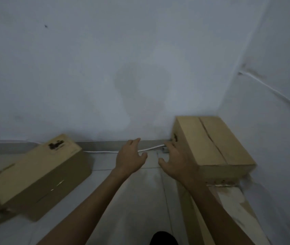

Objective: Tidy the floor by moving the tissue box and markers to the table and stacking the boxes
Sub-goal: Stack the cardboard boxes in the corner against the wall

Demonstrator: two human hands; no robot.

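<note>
From the head camera we count three cardboard boxes for certain, two hands, one white cable and one dark shape at the bottom edge. The long box [40, 172] lies on the tiled floor [140, 200] at about nine o'clock from the hands, one end reaching the baseboard [101, 145] and the other end running toward the lower left, where a further bit of cardboard overlaps it at the frame edge; we cannot tell whether that is a fourth box. At three o'clock the upper box [213, 144] sits on top of the lower box [229, 209] in the corner where the two pale walls meet, its top flaps closed along a centre seam. Our left hand [130, 156] reaches forward at twelve o'clock, palm down, fingers spread and loose, gripping nothing and hovering above the floor. Our right hand [177, 160] is just beside it, fingers likewise splayed and unclenched, its fingertips near or against the left face of the upper box; blur keeps us from saying which. The white cable [105, 151] runs along the foot of the wall behind both hands. The dark shape [163, 238] sits at six o'clock. There is a black printed mark on the long box and another on the upper box, plus a faint logo, all too blurred to read.
</note>
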